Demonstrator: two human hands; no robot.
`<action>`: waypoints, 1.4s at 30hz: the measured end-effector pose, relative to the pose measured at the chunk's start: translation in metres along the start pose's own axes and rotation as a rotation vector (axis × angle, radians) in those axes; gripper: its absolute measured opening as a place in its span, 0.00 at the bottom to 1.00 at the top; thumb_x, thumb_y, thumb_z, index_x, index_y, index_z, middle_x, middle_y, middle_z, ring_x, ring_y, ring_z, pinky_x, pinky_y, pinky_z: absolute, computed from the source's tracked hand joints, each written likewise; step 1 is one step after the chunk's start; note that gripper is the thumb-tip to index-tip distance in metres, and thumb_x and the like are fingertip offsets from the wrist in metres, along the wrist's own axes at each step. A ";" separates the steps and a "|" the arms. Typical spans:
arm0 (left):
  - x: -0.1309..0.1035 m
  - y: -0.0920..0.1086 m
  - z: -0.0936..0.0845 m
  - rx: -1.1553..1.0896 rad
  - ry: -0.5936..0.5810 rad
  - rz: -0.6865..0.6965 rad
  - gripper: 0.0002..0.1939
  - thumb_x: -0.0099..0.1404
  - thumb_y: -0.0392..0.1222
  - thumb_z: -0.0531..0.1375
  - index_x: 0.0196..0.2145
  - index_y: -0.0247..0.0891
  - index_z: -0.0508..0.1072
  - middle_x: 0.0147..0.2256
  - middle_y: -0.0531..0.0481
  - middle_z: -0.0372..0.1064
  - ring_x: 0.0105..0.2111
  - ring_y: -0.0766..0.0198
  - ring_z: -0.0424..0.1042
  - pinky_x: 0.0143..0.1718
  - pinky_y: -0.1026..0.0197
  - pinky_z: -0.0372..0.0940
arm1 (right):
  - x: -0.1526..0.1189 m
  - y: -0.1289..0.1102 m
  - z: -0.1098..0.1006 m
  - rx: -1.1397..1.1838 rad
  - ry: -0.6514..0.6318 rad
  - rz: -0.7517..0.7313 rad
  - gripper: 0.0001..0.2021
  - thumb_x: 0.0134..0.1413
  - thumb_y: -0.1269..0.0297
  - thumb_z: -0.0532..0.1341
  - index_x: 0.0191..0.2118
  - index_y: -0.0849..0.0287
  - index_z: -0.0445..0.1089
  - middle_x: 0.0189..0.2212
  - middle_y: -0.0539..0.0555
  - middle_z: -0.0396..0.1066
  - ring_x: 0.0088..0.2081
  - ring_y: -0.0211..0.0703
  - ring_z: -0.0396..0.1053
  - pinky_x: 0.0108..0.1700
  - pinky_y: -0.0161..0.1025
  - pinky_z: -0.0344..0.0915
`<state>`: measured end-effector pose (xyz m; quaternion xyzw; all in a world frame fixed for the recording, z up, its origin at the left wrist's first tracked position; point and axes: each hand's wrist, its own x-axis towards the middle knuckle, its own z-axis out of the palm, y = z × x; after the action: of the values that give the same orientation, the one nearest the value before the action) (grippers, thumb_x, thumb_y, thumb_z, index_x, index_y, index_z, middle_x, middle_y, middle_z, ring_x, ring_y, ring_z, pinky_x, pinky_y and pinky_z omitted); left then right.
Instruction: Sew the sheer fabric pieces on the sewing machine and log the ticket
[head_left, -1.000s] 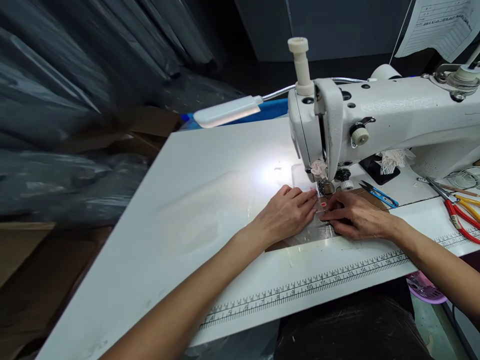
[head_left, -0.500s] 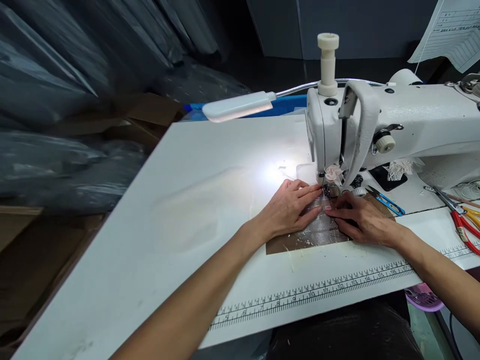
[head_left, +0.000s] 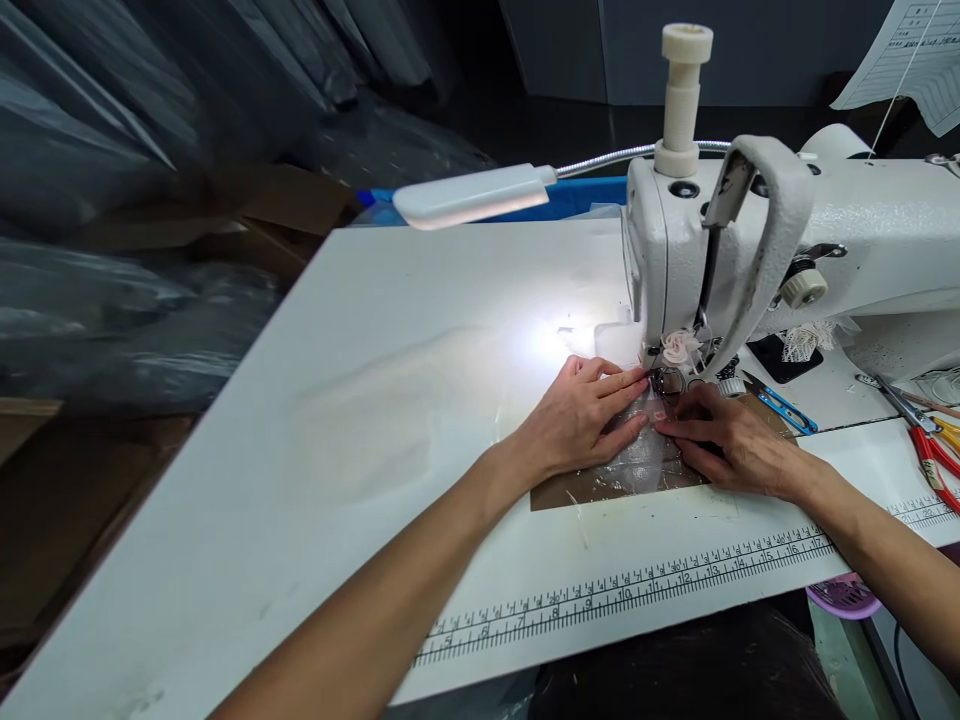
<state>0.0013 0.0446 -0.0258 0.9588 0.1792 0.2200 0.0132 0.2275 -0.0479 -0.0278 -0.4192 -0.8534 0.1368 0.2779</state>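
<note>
At the needle of a white sewing machine (head_left: 862, 225), a piece of sheer, see-through fabric (head_left: 643, 462) lies on a brown plate (head_left: 559, 492). My left hand (head_left: 589, 412) rests flat on the fabric's left side, fingers stretched toward the presser foot. From the right, my right hand (head_left: 731, 440) pinches the fabric with bent fingers, close to a small pinkish spot. A pale pink fabric rosette (head_left: 679, 347) sits on the machine head just above the foot. My fingers partly cover the fabric under the needle.
Blue thread snips (head_left: 786, 408) lie right of my right hand, with red-handled scissors (head_left: 926, 455) farther right. A lamp (head_left: 476, 195) lights the white table (head_left: 390, 340). Printed along the front edge is a ruler scale (head_left: 630, 595). Plastic-covered bundles (head_left: 127, 330) stand at left.
The view has shifted slightly, so the machine appears a little farther right. Both hands stay at the needle, and the sheer fabric between them lies slightly differently.
</note>
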 end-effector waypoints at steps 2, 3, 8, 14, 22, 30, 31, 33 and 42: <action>0.000 0.000 0.001 -0.009 0.011 0.004 0.18 0.72 0.48 0.51 0.49 0.36 0.74 0.46 0.43 0.76 0.42 0.54 0.70 0.40 0.49 0.63 | 0.000 0.000 0.001 0.005 0.004 0.002 0.14 0.66 0.67 0.55 0.50 0.61 0.75 0.44 0.63 0.65 0.43 0.46 0.70 0.45 0.47 0.75; -0.001 -0.001 0.001 -0.013 0.018 0.008 0.18 0.72 0.48 0.51 0.49 0.36 0.74 0.46 0.43 0.77 0.42 0.54 0.70 0.40 0.49 0.63 | -0.001 0.000 0.001 0.007 0.006 0.004 0.14 0.66 0.67 0.54 0.50 0.61 0.75 0.44 0.63 0.65 0.43 0.46 0.70 0.45 0.47 0.75; -0.001 -0.001 0.003 -0.026 0.002 0.008 0.17 0.72 0.47 0.52 0.51 0.38 0.73 0.47 0.44 0.76 0.43 0.53 0.70 0.41 0.48 0.62 | 0.000 0.000 0.000 0.002 0.002 0.005 0.14 0.66 0.67 0.54 0.50 0.60 0.75 0.44 0.61 0.66 0.44 0.46 0.70 0.46 0.47 0.75; 0.000 0.002 0.002 0.032 -0.004 0.015 0.18 0.72 0.46 0.51 0.50 0.36 0.74 0.50 0.41 0.75 0.41 0.51 0.70 0.38 0.48 0.61 | 0.002 -0.002 -0.002 0.001 0.024 -0.006 0.14 0.64 0.69 0.54 0.49 0.62 0.76 0.43 0.62 0.66 0.44 0.46 0.70 0.46 0.46 0.75; 0.001 0.005 0.003 0.098 0.015 0.034 0.18 0.72 0.46 0.50 0.50 0.35 0.73 0.52 0.40 0.73 0.41 0.51 0.70 0.39 0.47 0.61 | 0.001 -0.001 0.003 -0.007 0.053 0.000 0.13 0.64 0.68 0.54 0.47 0.59 0.76 0.42 0.60 0.67 0.44 0.47 0.70 0.46 0.47 0.75; 0.003 0.012 0.007 0.078 0.128 0.109 0.12 0.70 0.38 0.52 0.41 0.33 0.75 0.40 0.42 0.76 0.37 0.59 0.72 0.37 0.54 0.69 | -0.001 0.001 0.003 -0.029 0.052 0.000 0.13 0.64 0.67 0.54 0.48 0.59 0.75 0.42 0.60 0.67 0.43 0.47 0.70 0.46 0.48 0.74; 0.003 0.013 0.007 0.050 0.141 0.149 0.11 0.70 0.36 0.52 0.38 0.34 0.75 0.37 0.45 0.76 0.36 0.61 0.73 0.37 0.56 0.69 | 0.000 0.000 0.003 -0.031 0.046 0.004 0.13 0.64 0.67 0.54 0.48 0.60 0.75 0.42 0.61 0.67 0.43 0.47 0.70 0.46 0.49 0.74; 0.002 0.013 0.006 0.009 0.149 0.190 0.11 0.69 0.34 0.53 0.36 0.35 0.76 0.35 0.48 0.77 0.33 0.63 0.73 0.36 0.58 0.70 | 0.000 -0.001 0.002 -0.032 0.034 0.004 0.13 0.64 0.68 0.54 0.48 0.59 0.75 0.42 0.60 0.67 0.44 0.47 0.70 0.47 0.49 0.74; -0.001 0.015 -0.007 -0.011 0.017 0.174 0.14 0.64 0.46 0.57 0.41 0.38 0.77 0.42 0.46 0.78 0.34 0.58 0.74 0.35 0.53 0.69 | 0.000 -0.004 0.001 -0.038 0.027 0.018 0.14 0.66 0.68 0.54 0.50 0.59 0.73 0.43 0.61 0.67 0.46 0.48 0.69 0.47 0.48 0.74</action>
<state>0.0024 0.0302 -0.0180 0.9688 0.0943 0.2292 -0.0024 0.2243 -0.0506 -0.0266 -0.4340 -0.8482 0.1171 0.2802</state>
